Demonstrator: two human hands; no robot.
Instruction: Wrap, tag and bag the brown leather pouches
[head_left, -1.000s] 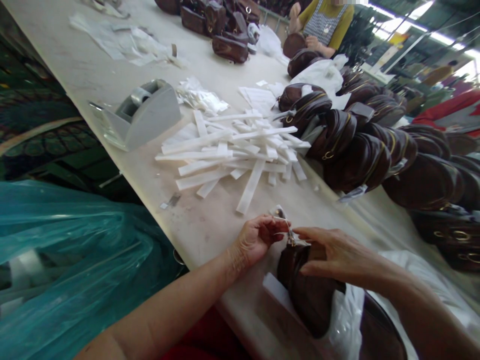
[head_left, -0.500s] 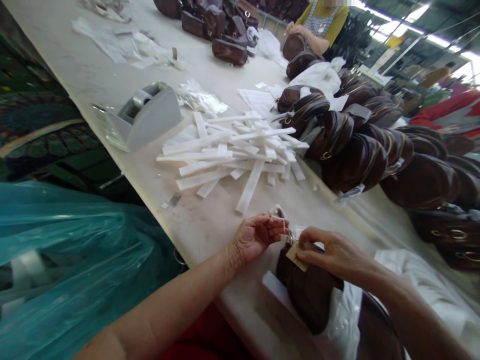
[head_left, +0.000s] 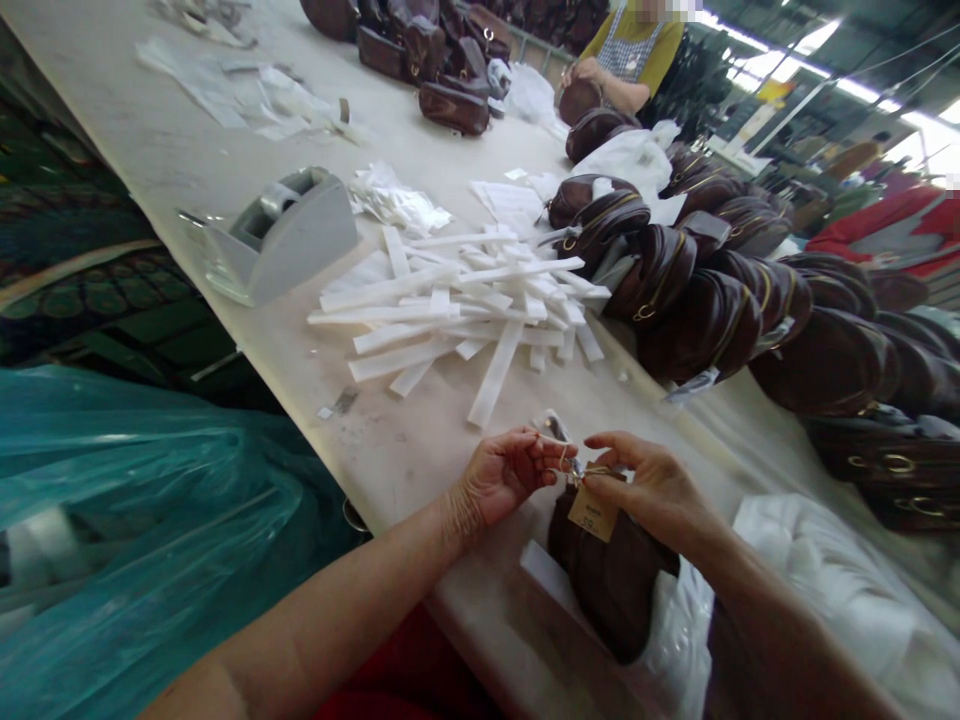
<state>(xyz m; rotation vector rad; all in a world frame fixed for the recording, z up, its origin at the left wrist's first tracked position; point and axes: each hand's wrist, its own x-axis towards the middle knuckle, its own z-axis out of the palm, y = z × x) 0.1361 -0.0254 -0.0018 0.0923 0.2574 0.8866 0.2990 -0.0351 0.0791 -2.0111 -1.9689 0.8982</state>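
A dark brown leather bag [head_left: 611, 590] lies at the table's near edge, partly wrapped in clear plastic [head_left: 679, 630]. Over its top hangs a tan price tag [head_left: 595, 512] with printing on it. My right hand [head_left: 645, 485] pinches the tag's string just above the card. Close by on the left, my left hand [head_left: 514, 472] has curled fingers with a thin pale string looped over them, by the bag's metal ring [head_left: 575, 468]. A white strip [head_left: 547, 568] sticks out beside the bag.
White strips [head_left: 450, 310] are heaped mid-table, with a grey tape dispenser [head_left: 292, 235] to their left. Brown bags [head_left: 697, 310] line the right side. Teal plastic [head_left: 150, 530] hangs off the left edge. A co-worker [head_left: 630, 55] in a checked apron handles a bag at the far end.
My right hand has shifted from the card itself up to its string. The tag now hangs flatter against the bag, its printing facing me. My left hand stays nearly in place.
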